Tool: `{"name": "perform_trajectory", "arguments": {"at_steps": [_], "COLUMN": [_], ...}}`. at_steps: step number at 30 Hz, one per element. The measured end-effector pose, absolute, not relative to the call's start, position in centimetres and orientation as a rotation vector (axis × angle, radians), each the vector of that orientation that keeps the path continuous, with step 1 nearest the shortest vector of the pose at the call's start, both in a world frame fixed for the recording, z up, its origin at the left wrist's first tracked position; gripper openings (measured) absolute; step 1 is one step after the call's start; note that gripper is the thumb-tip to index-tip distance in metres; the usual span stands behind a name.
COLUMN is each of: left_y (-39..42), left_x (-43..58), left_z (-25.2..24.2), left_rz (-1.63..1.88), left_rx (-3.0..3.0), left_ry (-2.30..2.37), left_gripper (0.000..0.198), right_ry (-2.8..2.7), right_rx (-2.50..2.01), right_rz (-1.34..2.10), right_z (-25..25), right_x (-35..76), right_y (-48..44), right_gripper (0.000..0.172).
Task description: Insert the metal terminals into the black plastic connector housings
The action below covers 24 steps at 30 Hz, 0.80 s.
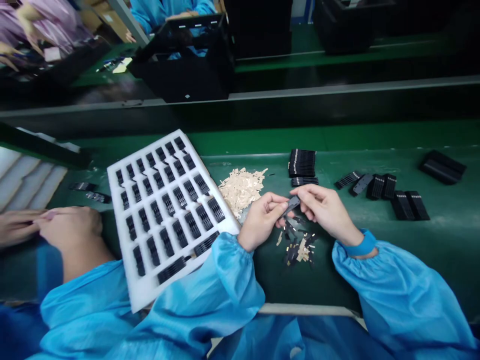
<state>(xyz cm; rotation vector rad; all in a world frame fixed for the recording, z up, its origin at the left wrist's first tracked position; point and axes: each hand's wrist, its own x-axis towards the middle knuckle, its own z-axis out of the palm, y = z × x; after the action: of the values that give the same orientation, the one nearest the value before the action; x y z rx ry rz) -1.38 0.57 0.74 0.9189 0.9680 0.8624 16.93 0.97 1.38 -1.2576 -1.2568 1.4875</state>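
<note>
Close together, the left hand (pixel 260 222) and right hand (pixel 326 212) pinch a small black plastic part (pixel 291 203).
Slim and dark, it sits above loose black pieces (pixel 296 250) on the green counter (pixel 375 280), near beige scraps (pixel 242 190) and a white foam tray (pixel 140 292) of black parts (pixel 180 197).
</note>
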Motion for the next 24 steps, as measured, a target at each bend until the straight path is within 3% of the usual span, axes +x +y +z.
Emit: {"name": "perform_trajectory", "arguments": {"at_steps": [4, 10, 13, 17, 24], "left_y": [0.7, 0.9, 0.9, 0.9, 1.1], "left_x": [-1.1, -0.9, -0.9, -0.8, -0.8], "left_z": [0.3, 0.4, 0.6, 0.5, 0.6], "left_rz": [0.88, 1.057, 1.1, 1.114, 1.156], "left_rx": [0.993, 0.892, 0.86, 0.857, 0.847], "left_ry": [1.008, 1.033, 1.041, 1.057, 1.078], "left_gripper": [0.034, 0.036, 0.033, 0.027, 0.018], "right_ry": [-1.291, -0.837, -1.182, -1.874, -2.09], "right_rx": [-1.261, -1.166, -1.415, -1.47, -1.378], "right_rz": [1.62, 1.26, 0.922, 0.236, 0.104], "right_z": [1.9, 1.4, 0.6, -0.7, -1.0], "right_x": [17.8, 18.4, 18.6, 19.8, 21.3], "right_y": [1.6, 2.6, 2.7, 3.5, 4.5], "right_gripper": [0.03, 0.023, 0.026, 0.016, 0.017]}}
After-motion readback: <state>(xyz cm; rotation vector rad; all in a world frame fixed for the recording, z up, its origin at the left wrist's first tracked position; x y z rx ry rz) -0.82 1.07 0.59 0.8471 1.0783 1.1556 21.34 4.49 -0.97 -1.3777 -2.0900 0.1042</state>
